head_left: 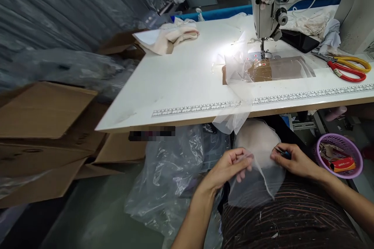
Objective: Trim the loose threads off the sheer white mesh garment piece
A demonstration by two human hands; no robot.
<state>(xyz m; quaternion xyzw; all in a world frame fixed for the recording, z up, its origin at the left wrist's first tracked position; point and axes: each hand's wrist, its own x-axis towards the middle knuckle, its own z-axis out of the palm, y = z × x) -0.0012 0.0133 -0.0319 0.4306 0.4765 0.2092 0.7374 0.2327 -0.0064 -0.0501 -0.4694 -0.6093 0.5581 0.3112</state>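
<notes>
A piece of sheer white fabric (254,190) with a pale seam strip lies over my lap, below the table's front edge. My left hand (233,167) pinches the fabric near the upper end of this strip. My right hand (292,158) is closed around a small dark tool (283,152) with a bluish part, possibly thread snips; most of it is hidden by the fingers. The right fingertips are at the fabric's right edge. More sheer fabric (235,72) is bunched on the table left of the needle and hangs over the front edge.
A sewing machine (263,7) stands on the white table (175,78). Red and yellow scissors (347,68) and a black phone (299,40) lie at right. Beige fabric (172,37) rests at the far left corner. Cardboard boxes (43,113), plastic bags (172,171) and a purple basket (321,146) surround me.
</notes>
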